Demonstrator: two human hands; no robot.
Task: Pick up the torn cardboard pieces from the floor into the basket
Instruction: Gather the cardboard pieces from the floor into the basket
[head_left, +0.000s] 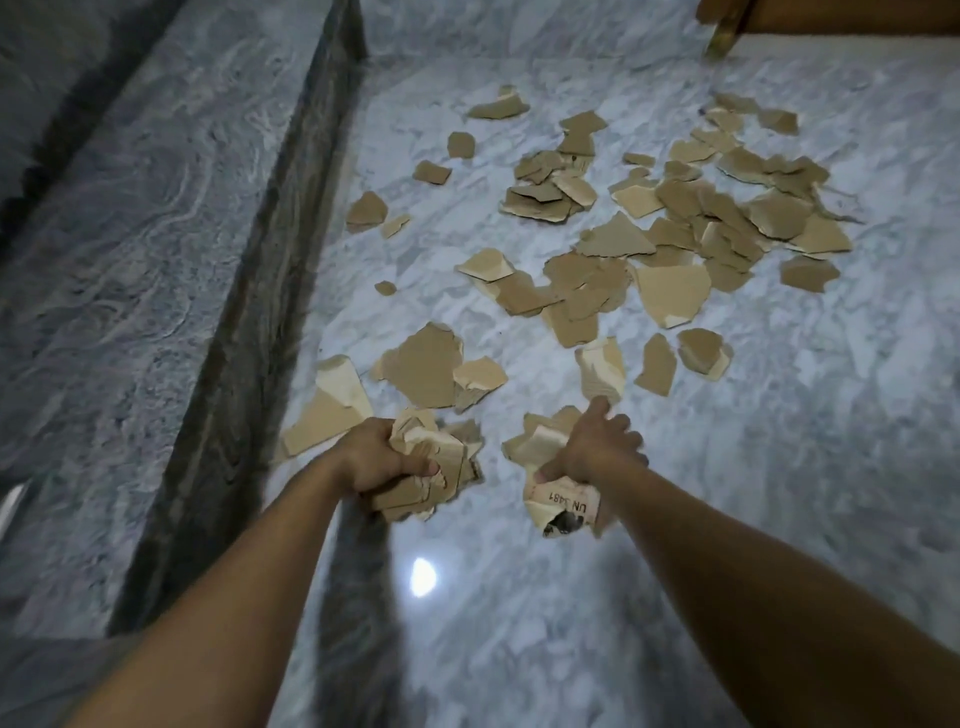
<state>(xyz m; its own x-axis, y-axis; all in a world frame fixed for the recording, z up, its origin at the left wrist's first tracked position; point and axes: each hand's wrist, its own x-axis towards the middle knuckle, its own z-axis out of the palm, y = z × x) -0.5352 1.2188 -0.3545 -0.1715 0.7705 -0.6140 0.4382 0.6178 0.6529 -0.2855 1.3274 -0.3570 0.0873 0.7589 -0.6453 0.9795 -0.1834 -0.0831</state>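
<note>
Both hands are full. The left hand (382, 460) clenches a thick wad of torn tan cardboard pieces (434, 467), while the right hand (597, 447) closes its grip on a crumpled clutch of pale scraps (563, 506), one printed "UN 3481". Neither grip looks to have room for much more. The basket is out of view, so which way the load must travel cannot be told. Just beyond the right fingertips lies a curled pale scrap (602, 369), its long axis pointing away from the person; the right hand is nearer. Farther off, the main scatter of brown cardboard shards (675, 234) stretches across the white marble floor (831, 415), from near left to far right.
</note>
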